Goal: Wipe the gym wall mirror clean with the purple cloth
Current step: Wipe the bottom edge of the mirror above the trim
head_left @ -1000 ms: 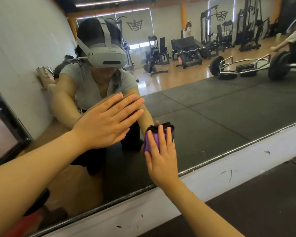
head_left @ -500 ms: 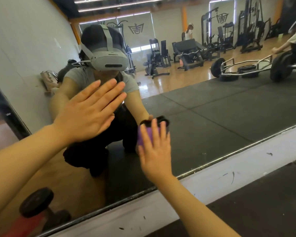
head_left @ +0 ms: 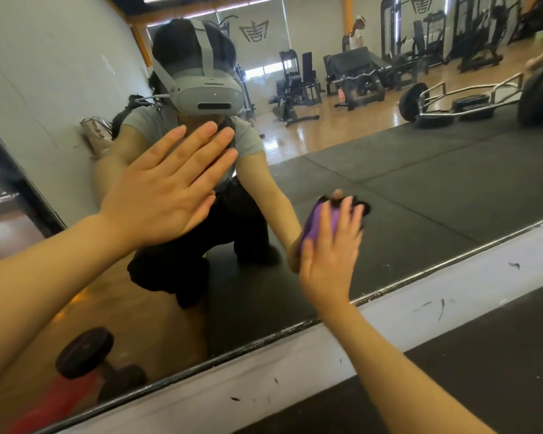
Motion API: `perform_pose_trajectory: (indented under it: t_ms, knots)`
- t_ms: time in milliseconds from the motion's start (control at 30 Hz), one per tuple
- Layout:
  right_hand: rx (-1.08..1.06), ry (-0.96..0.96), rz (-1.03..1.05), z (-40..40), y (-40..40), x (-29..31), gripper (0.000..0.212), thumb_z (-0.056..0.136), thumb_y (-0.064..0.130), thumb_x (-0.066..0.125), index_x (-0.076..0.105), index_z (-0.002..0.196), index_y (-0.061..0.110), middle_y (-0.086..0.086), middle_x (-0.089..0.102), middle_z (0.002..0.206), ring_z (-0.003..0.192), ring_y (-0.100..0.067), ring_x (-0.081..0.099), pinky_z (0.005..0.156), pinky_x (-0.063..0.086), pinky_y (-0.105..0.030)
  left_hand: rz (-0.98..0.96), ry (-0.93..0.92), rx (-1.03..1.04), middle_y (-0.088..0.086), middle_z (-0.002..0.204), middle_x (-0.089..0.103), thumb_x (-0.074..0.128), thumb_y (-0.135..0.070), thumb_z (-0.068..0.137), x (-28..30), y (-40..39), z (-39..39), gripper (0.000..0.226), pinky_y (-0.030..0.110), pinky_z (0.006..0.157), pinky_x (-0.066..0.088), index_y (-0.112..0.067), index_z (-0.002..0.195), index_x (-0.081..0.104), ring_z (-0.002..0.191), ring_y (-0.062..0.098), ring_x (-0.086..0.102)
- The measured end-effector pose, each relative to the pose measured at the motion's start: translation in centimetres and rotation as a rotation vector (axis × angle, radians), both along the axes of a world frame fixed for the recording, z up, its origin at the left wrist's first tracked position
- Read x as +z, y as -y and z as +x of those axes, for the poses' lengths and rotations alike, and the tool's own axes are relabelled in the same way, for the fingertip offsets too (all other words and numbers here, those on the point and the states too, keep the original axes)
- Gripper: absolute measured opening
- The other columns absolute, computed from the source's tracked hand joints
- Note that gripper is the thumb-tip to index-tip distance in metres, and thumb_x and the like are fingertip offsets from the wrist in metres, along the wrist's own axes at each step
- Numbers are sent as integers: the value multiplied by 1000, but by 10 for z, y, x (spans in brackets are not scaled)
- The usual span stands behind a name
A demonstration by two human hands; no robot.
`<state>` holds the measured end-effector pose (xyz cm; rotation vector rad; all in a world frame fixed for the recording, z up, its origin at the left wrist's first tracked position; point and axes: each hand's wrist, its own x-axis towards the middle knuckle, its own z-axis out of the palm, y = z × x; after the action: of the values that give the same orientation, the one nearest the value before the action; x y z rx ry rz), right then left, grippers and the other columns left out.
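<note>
The wall mirror (head_left: 420,189) fills most of the view and reflects the gym and me crouching in front of it. My right hand (head_left: 329,261) presses the purple cloth (head_left: 318,219) flat against the lower glass with its fingers spread and straight. The cloth has a dark edge at the top, and my palm covers most of it. Up and to the left, my left hand (head_left: 166,189) rests flat on the glass with straight fingers and holds nothing.
A scuffed white strip (head_left: 295,364) runs under the mirror's bottom edge, with black rubber flooring (head_left: 483,355) below it. A dark frame (head_left: 13,183) borders the mirror on the left. A dumbbell (head_left: 85,352) and weight machines appear as reflections.
My right hand has slid the cloth to the right and a little up on the glass. My left hand stays flat on the mirror, shifted slightly left and up.
</note>
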<state>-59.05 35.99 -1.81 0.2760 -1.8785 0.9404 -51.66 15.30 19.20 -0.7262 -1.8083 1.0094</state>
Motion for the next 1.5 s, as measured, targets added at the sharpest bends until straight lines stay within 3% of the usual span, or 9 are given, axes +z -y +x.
perform_pose_trajectory:
  t_ms: [133,300,500,633,800,933,1133,1300,1500]
  knots:
    - [88,-197,404,37,49,-59,75,97,30,48,8,160,25,-5,-8,168,154,-32,-4,123,6,-49,-6,8,17,18,164,17,36,-29,104,0,0,1,61,48,123,14,-4,157,20,152,34,17]
    - [69,-285,524,24,35,-64,64,100,33,47,19,157,24,-8,7,166,155,-29,1,124,8,-46,-19,10,47,18,164,15,33,-30,105,1,0,1,61,47,124,12,-4,158,17,152,34,15]
    - [-9,66,208,5,-19,-71,56,102,38,33,29,150,9,-20,15,160,146,-44,13,112,20,-64,-23,-1,35,18,163,19,35,-28,104,1,-2,3,59,46,124,11,-4,157,22,151,35,18]
    - [-2,199,28,16,-2,-72,55,103,31,31,24,152,7,-22,15,160,148,-46,9,112,25,-63,84,3,21,20,161,22,44,-24,98,-10,-14,4,63,47,123,10,0,154,28,150,36,20]
    - [68,28,248,40,38,-86,54,106,38,30,21,156,18,-15,8,165,154,-33,-7,114,14,-61,-83,195,-68,16,162,24,45,-22,99,-41,-32,1,58,47,123,17,-7,154,33,151,33,20]
    - [80,-149,403,50,66,-101,74,98,32,48,10,161,27,-8,-3,168,154,-33,1,125,4,-48,-154,222,0,16,163,20,37,-25,103,-51,-29,-5,56,48,122,19,-8,156,28,151,33,18]
    - [91,-296,515,24,37,-114,76,98,32,55,13,160,25,-8,2,168,154,-31,5,125,8,-47,-182,198,10,18,163,18,33,-28,104,-52,-26,-7,58,48,122,18,-7,157,23,151,35,17]
    - [18,-151,374,6,-6,-121,57,108,41,26,10,160,26,-5,-6,168,155,-29,-4,123,3,-46,-184,187,12,19,163,17,35,-28,103,-53,-25,-7,60,50,122,19,-6,157,22,151,36,17]
    - [8,34,155,11,1,-115,49,108,42,21,21,150,17,-14,8,161,154,-24,-11,122,6,-50,-192,164,7,18,163,18,36,-28,102,-54,-26,-7,60,49,122,18,-6,157,23,151,35,18]
